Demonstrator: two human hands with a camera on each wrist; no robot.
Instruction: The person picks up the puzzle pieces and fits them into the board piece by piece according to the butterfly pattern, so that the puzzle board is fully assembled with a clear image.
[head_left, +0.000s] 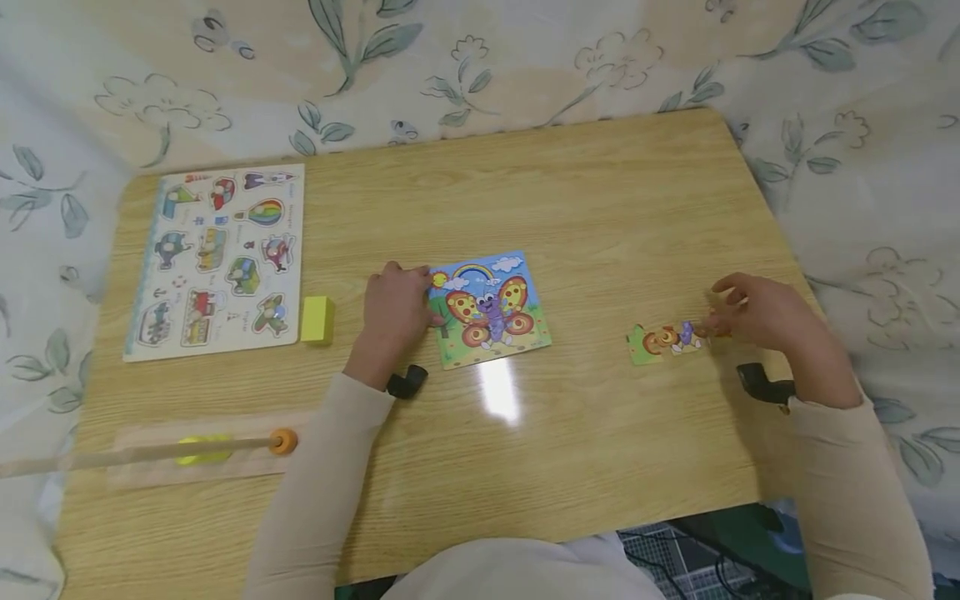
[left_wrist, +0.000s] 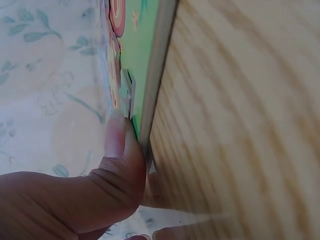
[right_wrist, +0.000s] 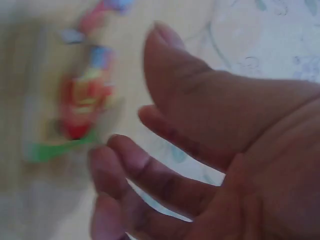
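A butterfly picture puzzle [head_left: 491, 312] lies flat near the middle of the wooden table. At its left edge my left hand [head_left: 393, 312] holds it, the thumb and a finger on the board. The left wrist view shows the thumb [left_wrist: 117, 135] against the board's edge [left_wrist: 155, 75], beside a slightly raised piece [left_wrist: 128, 92]. Over to the right, several small colourful puzzle pieces [head_left: 663, 339] lie in a short row. My right hand [head_left: 765, 312] is just right of them, fingers loosely bent and nothing visible in its grasp. In the right wrist view the pieces [right_wrist: 82, 107] look blurred.
A vehicle puzzle board [head_left: 217, 262] lies at the back left, with a yellow block [head_left: 317, 320] beside it. At the front left is a pale wooden board [head_left: 150, 475] with a rod [head_left: 165, 452] and an orange ring [head_left: 283, 442]. Floral curtains [head_left: 480, 67] surround the table.
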